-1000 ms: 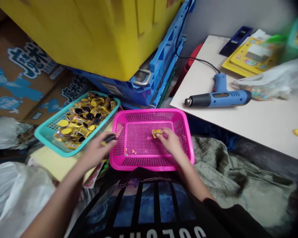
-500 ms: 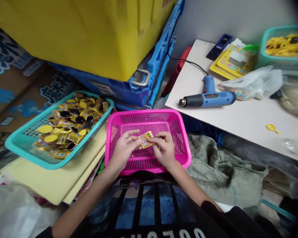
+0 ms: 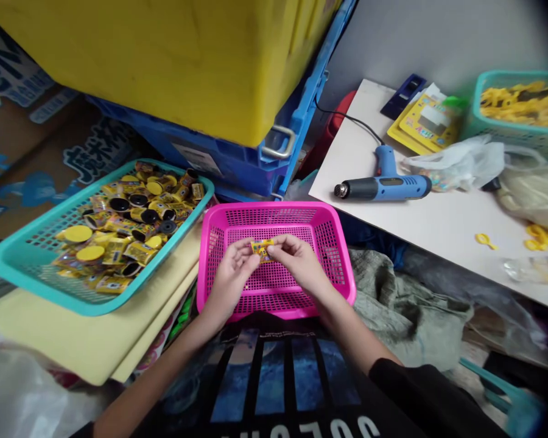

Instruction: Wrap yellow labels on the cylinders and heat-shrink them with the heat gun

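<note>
Between my two hands is a small yellow printed wrapper [image 3: 261,245], held above a pink plastic basket [image 3: 346,261]. My left hand [image 3: 226,277] pinches its left end between thumb and fingers. My right hand [image 3: 304,264] grips the right side, thumb across the front. Whether anything sits inside the wrapper cannot be seen. The mesh floor of the pink basket shows below the hands. To the left, a teal basket [image 3: 31,258] holds many small yellow-wrapped tubes [image 3: 139,213], some with black ends and some with yellow round caps.
On the white table [image 3: 420,234] at right lies a blue heat gun [image 3: 393,185]. Beyond it are yellow cards [image 3: 420,125], a plastic bag [image 3: 461,164] and a teal basket of yellow parts [image 3: 523,103]. A large yellow bin [image 3: 164,67] on a blue crate [image 3: 228,164] rises ahead.
The wrapper has been turned from a slant to nearly level and raised slightly. My right fingers have closed further over it. The camera view has shifted a little.
</note>
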Available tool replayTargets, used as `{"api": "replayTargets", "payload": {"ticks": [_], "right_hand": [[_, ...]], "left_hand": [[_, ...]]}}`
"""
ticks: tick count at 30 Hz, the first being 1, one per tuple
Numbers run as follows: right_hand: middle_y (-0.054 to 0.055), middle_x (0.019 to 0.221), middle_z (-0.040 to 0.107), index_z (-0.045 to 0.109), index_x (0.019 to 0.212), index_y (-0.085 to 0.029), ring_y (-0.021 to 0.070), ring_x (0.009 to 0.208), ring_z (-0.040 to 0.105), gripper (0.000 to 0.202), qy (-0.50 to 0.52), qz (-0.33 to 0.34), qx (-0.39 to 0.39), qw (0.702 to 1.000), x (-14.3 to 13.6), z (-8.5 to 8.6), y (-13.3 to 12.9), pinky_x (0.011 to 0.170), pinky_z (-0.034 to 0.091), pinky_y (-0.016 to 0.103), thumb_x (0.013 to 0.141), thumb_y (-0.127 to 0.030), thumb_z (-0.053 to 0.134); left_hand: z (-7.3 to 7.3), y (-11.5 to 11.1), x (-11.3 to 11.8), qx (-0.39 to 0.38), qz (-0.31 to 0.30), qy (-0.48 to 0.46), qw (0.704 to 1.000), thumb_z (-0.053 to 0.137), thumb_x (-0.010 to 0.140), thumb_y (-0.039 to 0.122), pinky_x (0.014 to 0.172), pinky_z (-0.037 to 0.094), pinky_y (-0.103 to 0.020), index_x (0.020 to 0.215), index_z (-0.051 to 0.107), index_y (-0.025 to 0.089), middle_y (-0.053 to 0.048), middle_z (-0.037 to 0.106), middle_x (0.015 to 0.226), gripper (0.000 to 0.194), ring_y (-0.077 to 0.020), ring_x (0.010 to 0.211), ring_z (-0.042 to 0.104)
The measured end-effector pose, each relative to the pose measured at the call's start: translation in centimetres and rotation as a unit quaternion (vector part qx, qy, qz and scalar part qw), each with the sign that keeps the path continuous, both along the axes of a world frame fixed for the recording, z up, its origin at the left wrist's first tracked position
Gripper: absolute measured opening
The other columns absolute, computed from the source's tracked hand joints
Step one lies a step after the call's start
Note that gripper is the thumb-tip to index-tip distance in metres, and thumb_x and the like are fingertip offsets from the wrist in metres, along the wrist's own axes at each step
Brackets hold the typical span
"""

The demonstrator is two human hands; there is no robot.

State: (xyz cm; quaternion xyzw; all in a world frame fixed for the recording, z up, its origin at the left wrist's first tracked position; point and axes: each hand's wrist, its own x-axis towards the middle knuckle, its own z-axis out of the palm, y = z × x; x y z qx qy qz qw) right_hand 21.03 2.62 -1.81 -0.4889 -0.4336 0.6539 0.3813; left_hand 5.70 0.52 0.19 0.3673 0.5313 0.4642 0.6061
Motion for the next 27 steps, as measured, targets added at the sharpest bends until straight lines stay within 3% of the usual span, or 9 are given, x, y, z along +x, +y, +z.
{"api": "replayTargets", "payload": {"ticks": [4, 7, 10, 14, 18, 20, 22, 25, 27], "right_hand": [[0.002, 0.075, 0.054, 0.057, 0.109, -0.013, 0.0060, 0.069, 0.052, 0.058, -0.061, 0.035, 0.017, 0.997, 0.6, 0.7, 0.3, 0.069, 0.047, 0.020, 0.074, -0.059, 0.065], [0.004, 0.085, 0.057, 0.054, 0.119, -0.015, 0.0066, 0.076, 0.054, 0.059, -0.146, 0.043, 0.043, 0.987, 2.9, 1.2, 0.7, 0.074, 0.048, 0.022, 0.086, -0.064, 0.050], [0.008, 0.103, 0.058, 0.057, 0.111, -0.011, 0.0082, 0.094, 0.053, 0.048, -0.269, 0.069, 0.069, 0.958, 6.4, 0.8, 0.7, 0.090, 0.048, 0.026, 0.092, -0.054, 0.048], [0.005, 0.085, 0.054, 0.060, 0.095, -0.009, 0.0056, 0.082, 0.046, 0.037, -0.403, 0.174, 0.040, 0.898, 9.2, -2.2, -1.3, 0.086, 0.047, 0.024, 0.085, -0.044, 0.063], [0.004, 0.084, 0.050, 0.054, 0.115, -0.008, 0.0044, 0.076, 0.044, 0.049, -0.474, 0.171, 0.000, 0.864, 8.1, -5.5, -4.1, 0.076, 0.047, 0.021, 0.087, -0.047, 0.061], [0.006, 0.090, 0.052, 0.053, 0.118, -0.008, 0.0053, 0.079, 0.046, 0.049, -0.462, 0.174, -0.002, 0.870, 7.1, -5.7, -4.7, 0.078, 0.048, 0.022, 0.087, -0.045, 0.060], [0.008, 0.099, 0.054, 0.055, 0.118, -0.009, 0.0074, 0.086, 0.050, 0.045, -0.416, 0.180, 0.010, 0.891, 6.6, -4.8, -4.5, 0.084, 0.049, 0.026, 0.087, -0.041, 0.060], [0.010, 0.120, 0.052, 0.049, 0.131, -0.018, 0.0119, 0.106, 0.053, 0.052, -0.311, 0.157, 0.043, 0.936, 6.4, -1.7, -3.5, 0.094, 0.048, 0.030, 0.087, -0.044, 0.058], [0.009, 0.121, 0.052, 0.042, 0.133, -0.020, 0.0111, 0.108, 0.054, 0.060, -0.243, 0.111, 0.061, 0.962, 6.1, 0.5, -2.6, 0.093, 0.049, 0.028, 0.085, -0.051, 0.059]], "left_hand": [[0.1, 0.9, -0.2, 0.013, -0.020, 0.006, 1.000, 0.080, 0.068, 0.023, 0.070, 0.056, -0.025, 0.120, 0.056, 0.021, 0.004, 0.065, 0.072, 0.056, -0.0135, 0.071, 0.067], [-0.1, 1.3, 0.0, 0.012, -0.021, 0.017, 1.000, 0.079, 0.071, 0.028, 0.060, 0.056, -0.025, 0.111, 0.063, 0.019, 0.003, 0.067, 0.066, 0.045, -0.0135, 0.061, 0.065], [-0.4, 1.4, -0.3, 0.013, 0.003, 0.042, 0.999, 0.078, 0.072, 0.033, 0.057, 0.056, -0.025, 0.092, 0.071, 0.017, -0.001, 0.070, 0.067, 0.026, -0.0131, 0.057, 0.064], [-1.2, 1.0, -1.3, 0.007, 0.021, 0.071, 0.997, 0.078, 0.071, 0.036, 0.058, 0.058, -0.027, 0.085, 0.076, 0.019, -0.004, 0.075, 0.075, 0.023, -0.0150, 0.061, 0.067], [-1.8, 0.6, -2.2, 0.018, 0.036, 0.104, 0.994, 0.075, 0.073, 0.037, 0.068, 0.061, -0.030, 0.088, 0.079, 0.021, -0.005, 0.078, 0.087, 0.023, -0.0168, 0.069, 0.070], [-1.8, 0.4, -2.7, 0.027, 0.042, 0.115, 0.992, 0.074, 0.075, 0.036, 0.079, 0.061, -0.033, 0.089, 0.079, 0.021, -0.005, 0.078, 0.092, 0.021, -0.0189, 0.080, 0.073], [-1.8, 0.3, -3.2, 0.032, 0.038, 0.115, 0.992, 0.073, 0.076, 0.036, 0.087, 0.060, -0.035, 0.090, 0.079, 0.022, -0.005, 0.078, 0.095, 0.020, -0.0208, 0.089, 0.073], [-1.7, 0.1, -3.7, 0.033, 0.019, 0.113, 0.993, 0.072, 0.076, 0.036, 0.089, 0.059, -0.038, 0.090, 0.079, 0.023, -0.005, 0.078, 0.096, 0.020, -0.0221, 0.091, 0.074], [-1.6, 0.0, -3.7, 0.036, 0.005, 0.115, 0.993, 0.072, 0.077, 0.036, 0.089, 0.060, -0.039, 0.090, 0.079, 0.024, -0.005, 0.078, 0.096, 0.020, -0.0226, 0.090, 0.074]]}}
